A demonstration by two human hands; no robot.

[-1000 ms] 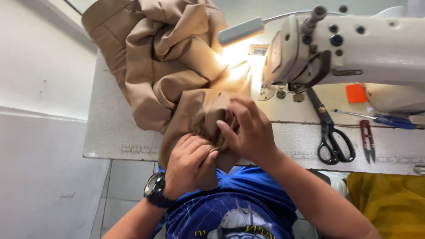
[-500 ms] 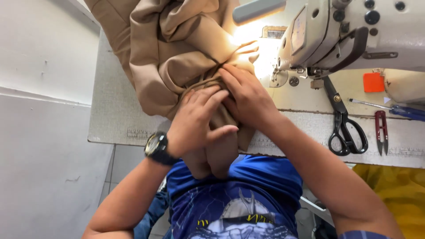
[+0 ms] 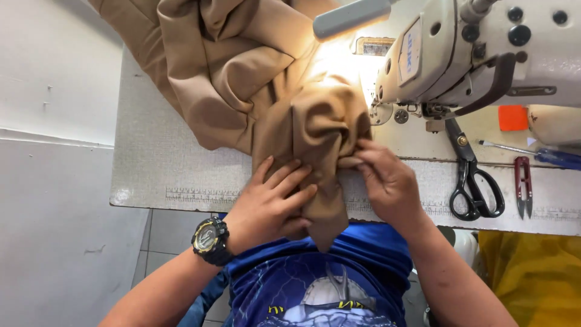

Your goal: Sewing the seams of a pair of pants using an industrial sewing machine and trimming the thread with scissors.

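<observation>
The hands have separated since half a second ago: the left hand [image 3: 272, 203] now presses flat, grip released, on the tan fabric [image 3: 254, 91] at the table's [image 3: 145, 175] near edge, while the right hand [image 3: 387, 181] pinches a fold.

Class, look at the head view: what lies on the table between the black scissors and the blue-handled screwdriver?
In the head view, small red thread snips lie between the black scissors and the blue-handled screwdriver, on the sewing table.

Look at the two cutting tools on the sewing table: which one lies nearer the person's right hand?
The black-handled scissors. They lie just beside the right hand, while the small red thread snips sit farther out, past the scissors.
</observation>
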